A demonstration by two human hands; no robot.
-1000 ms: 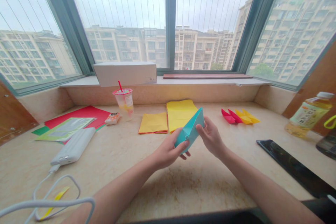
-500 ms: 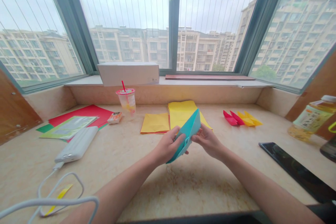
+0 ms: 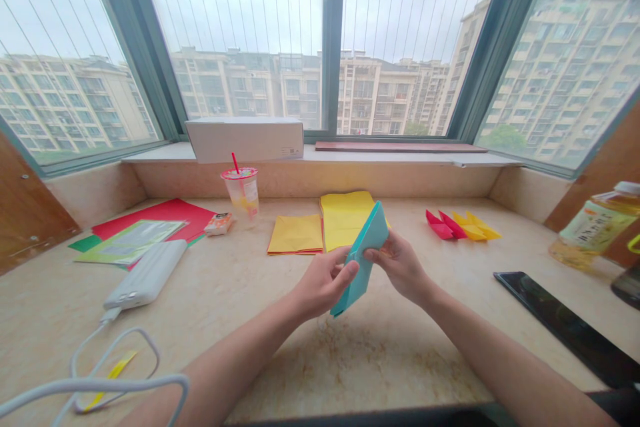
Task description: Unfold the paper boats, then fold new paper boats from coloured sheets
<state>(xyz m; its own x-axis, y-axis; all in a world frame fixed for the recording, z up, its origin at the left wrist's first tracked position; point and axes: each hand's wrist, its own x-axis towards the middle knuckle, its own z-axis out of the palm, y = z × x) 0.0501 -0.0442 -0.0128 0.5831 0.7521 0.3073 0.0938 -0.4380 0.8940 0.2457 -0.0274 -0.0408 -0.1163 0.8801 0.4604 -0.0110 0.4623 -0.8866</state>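
Observation:
A folded sheet of turquoise paper (image 3: 367, 247) is held up, tilted, above the counter between both hands. My left hand (image 3: 325, 282) pinches its left side, thumb on the near face and the other fingers partly hidden. On the right edge, my right hand (image 3: 399, 265) grips the paper with thumb and fingers. Behind the hands lie a stack of yellow paper (image 3: 345, 213) and a smaller pile of orange-yellow squares (image 3: 296, 233). To the right sit a red folded paper piece (image 3: 444, 225) and a yellow one (image 3: 477, 226).
On the left are a white power bank (image 3: 146, 273) with a looping cable (image 3: 125, 384), red sheets (image 3: 165, 210) and a plastic cup with straw (image 3: 243, 193). A black phone (image 3: 565, 320) and a drink bottle (image 3: 595, 223) stand or lie right. A white box (image 3: 245, 140) rests on the sill.
The turquoise paper has shifted slightly right and turned more upright, its folds pressed closer together. My left thumb now lies across its near face.

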